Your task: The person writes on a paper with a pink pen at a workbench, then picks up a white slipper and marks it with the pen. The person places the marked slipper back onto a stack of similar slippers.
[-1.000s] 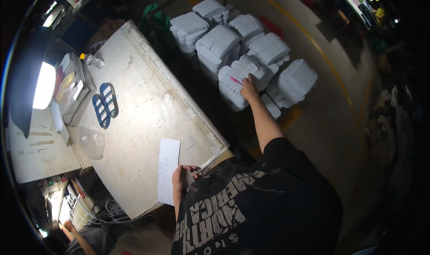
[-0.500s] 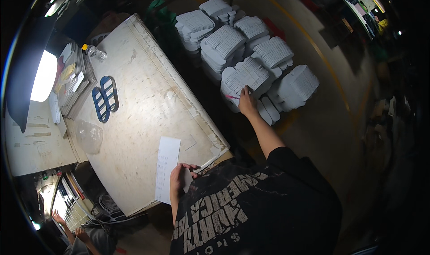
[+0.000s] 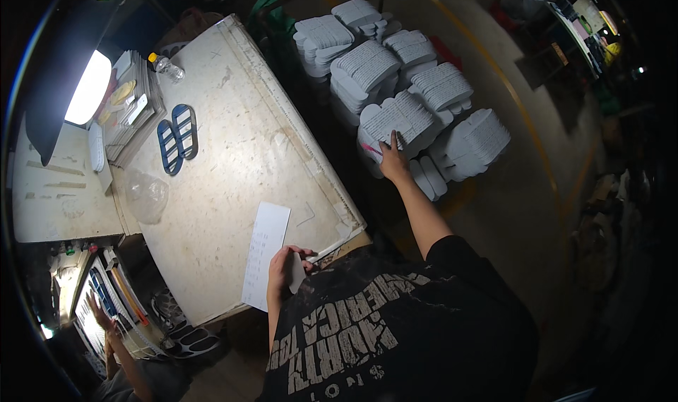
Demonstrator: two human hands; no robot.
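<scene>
My right hand (image 3: 395, 160) reaches out over a stack of white insole-shaped pieces (image 3: 397, 120). Its index finger is stretched onto the stack, while a thin pink pen (image 3: 371, 148) sticks out on its left side, apparently gripped by the other fingers. At the near edge of the table, my left hand (image 3: 281, 269) is closed around a small pale card (image 3: 297, 273), partly hidden against my black shirt. Beside that hand, a long white sheet with handwriting (image 3: 266, 236) lies on the table (image 3: 233, 134).
Several more stacks of insole-shaped pieces (image 3: 364, 67) stand right of the table. Two blue slotted sole shapes (image 3: 177, 139), a clear plastic bag (image 3: 147, 197), a yellow-capped bottle (image 3: 167, 69) and a lamp (image 3: 89, 88) are on the left. Another person's hand (image 3: 101, 314) shows at lower left.
The view has shifted slightly. My right index finger has stretched out over the stack, and the pink pen now points up and left. At lower left the other person's hands have moved.
</scene>
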